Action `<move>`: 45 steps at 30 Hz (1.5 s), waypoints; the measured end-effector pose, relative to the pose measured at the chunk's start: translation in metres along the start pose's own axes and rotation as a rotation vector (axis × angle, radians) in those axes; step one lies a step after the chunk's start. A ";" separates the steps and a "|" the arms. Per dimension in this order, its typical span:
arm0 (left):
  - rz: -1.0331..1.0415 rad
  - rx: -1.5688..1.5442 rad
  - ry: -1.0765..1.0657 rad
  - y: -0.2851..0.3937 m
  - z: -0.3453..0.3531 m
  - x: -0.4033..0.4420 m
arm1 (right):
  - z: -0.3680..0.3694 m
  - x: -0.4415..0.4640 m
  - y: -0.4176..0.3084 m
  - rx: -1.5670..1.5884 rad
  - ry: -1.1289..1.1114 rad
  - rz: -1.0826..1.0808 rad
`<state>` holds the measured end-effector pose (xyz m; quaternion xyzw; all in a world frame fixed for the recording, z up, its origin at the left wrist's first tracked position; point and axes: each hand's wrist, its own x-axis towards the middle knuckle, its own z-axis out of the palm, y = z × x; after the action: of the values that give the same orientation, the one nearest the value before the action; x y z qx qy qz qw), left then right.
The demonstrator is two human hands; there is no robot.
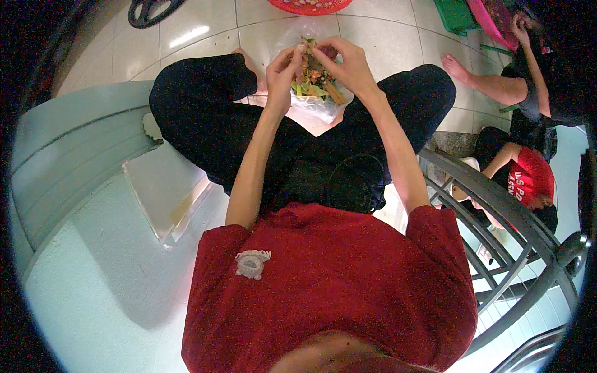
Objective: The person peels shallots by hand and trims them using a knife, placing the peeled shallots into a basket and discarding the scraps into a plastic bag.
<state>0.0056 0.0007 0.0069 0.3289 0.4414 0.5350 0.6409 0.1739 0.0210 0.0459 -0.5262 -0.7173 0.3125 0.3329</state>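
My left hand [284, 73] and my right hand [349, 64] come close together, fingertips pinched. Between them is a small greenish-brown piece [308, 42] that looks like plant matter; its exact kind is too small to make out. Just below the fingers, a clear plastic bag [323, 113] stands open between my legs. Green and orange vegetable scraps [314, 86] fill it, with a pale brown strip sticking up on the right side. My fingers partly cover the bag's far side.
A red basket [311, 6] holding small pale pieces sits ahead on the tiled floor [205, 43]. A black wheel-like ring [152, 9] lies front left. Metal railing [497, 205] runs along my right. Two other people sit on the right, one beside a pink basin [491, 22].
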 end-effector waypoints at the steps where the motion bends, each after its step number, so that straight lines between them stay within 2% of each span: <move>1: 0.009 0.005 0.000 0.000 0.001 0.001 | 0.001 0.000 0.000 0.000 0.022 -0.024; 8: 0.023 -0.069 0.048 -0.006 0.000 0.004 | 0.003 0.001 0.007 -0.042 0.056 -0.161; 15: -0.001 -0.126 0.046 -0.002 0.003 0.002 | 0.001 0.002 0.002 -0.005 0.037 -0.184; 17: 0.094 0.031 0.064 -0.010 -0.002 0.007 | -0.003 0.001 -0.004 -0.106 -0.047 -0.201; 26: 0.089 0.021 0.026 -0.004 0.001 0.003 | 0.000 0.002 -0.003 -0.164 -0.031 -0.208; 35: 0.147 0.172 0.020 -0.001 0.007 0.001 | 0.003 -0.001 0.002 -0.081 -0.040 -0.061; 42: 0.126 0.235 -0.058 -0.016 -0.003 0.003 | -0.001 -0.002 0.001 -0.065 -0.067 -0.068; 45: 0.189 0.283 -0.065 -0.017 -0.001 0.002 | 0.000 -0.002 0.004 -0.057 -0.087 -0.093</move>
<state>0.0113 -0.0014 -0.0093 0.4731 0.4583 0.5144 0.5491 0.1765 0.0204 0.0428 -0.4874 -0.7636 0.2985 0.3004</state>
